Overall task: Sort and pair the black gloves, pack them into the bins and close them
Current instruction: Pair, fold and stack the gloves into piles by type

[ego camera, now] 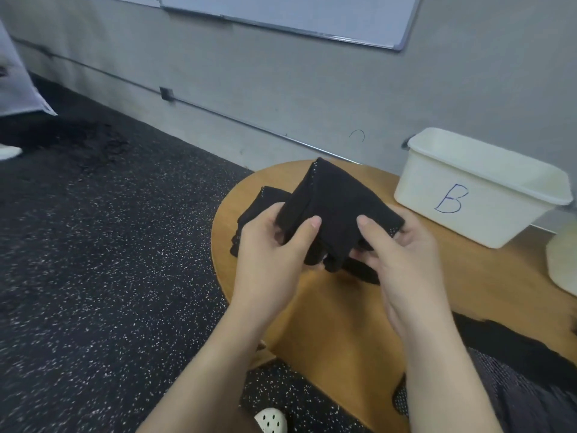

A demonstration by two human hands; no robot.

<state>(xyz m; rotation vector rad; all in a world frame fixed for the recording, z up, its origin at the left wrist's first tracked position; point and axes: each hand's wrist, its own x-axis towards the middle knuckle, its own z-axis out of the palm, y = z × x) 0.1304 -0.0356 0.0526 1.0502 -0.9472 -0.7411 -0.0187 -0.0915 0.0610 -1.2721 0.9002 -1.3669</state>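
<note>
Your left hand (268, 242) and right hand (402, 245) grasp the black gloves (334, 207) with curled fingers (307, 229) above the bench (327, 323), left of bin B (468, 195).

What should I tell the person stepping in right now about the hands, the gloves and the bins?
Left hand and right hand: both grip the held black gloves, raised above the round wooden table, thumbs on the near face.
More loose gloves lie on the table behind the left hand.
Bin B, white, stands open at the table's far right; no lid shows on it and its inside is not visible. Another white item sits at the right edge, only partly in view.
Done: one set is in hand.
Left: pack it, pair the rest, close the bins.
</note>
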